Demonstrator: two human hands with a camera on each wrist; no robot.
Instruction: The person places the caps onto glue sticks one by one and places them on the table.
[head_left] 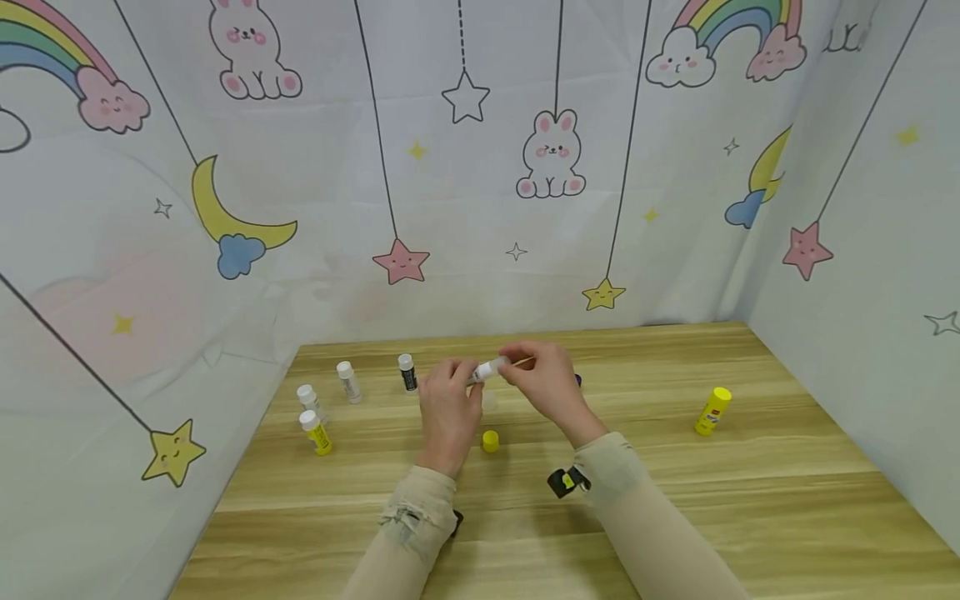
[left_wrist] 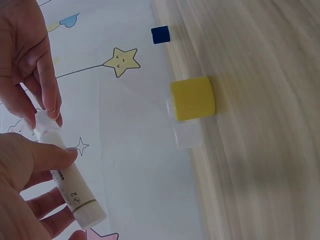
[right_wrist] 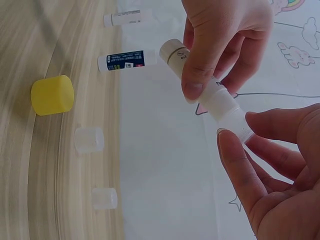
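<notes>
Above the table, my left hand (head_left: 448,408) grips a white glue stick (left_wrist: 74,187) round its body, thumb along one side. My right hand (head_left: 553,385) pinches the translucent cap (right_wrist: 235,125) at the glue stick's other end between thumb and fingertips. In the head view the stick lies tilted between the two hands. Below them on the table stands a yellow cap (head_left: 491,442), with a clear cap (right_wrist: 89,140) just behind it. Another clear cap (right_wrist: 104,198) shows in the right wrist view. A dark blue cap (left_wrist: 160,35) is partly hidden behind my right hand in the head view.
At the left stand a yellow glue stick with a white top (head_left: 316,433), two white glue sticks (head_left: 348,383) and a navy one (head_left: 408,373). An all-yellow glue stick (head_left: 711,412) stands at the right. A printed curtain (head_left: 480,200) hangs behind the wooden table (head_left: 787,500).
</notes>
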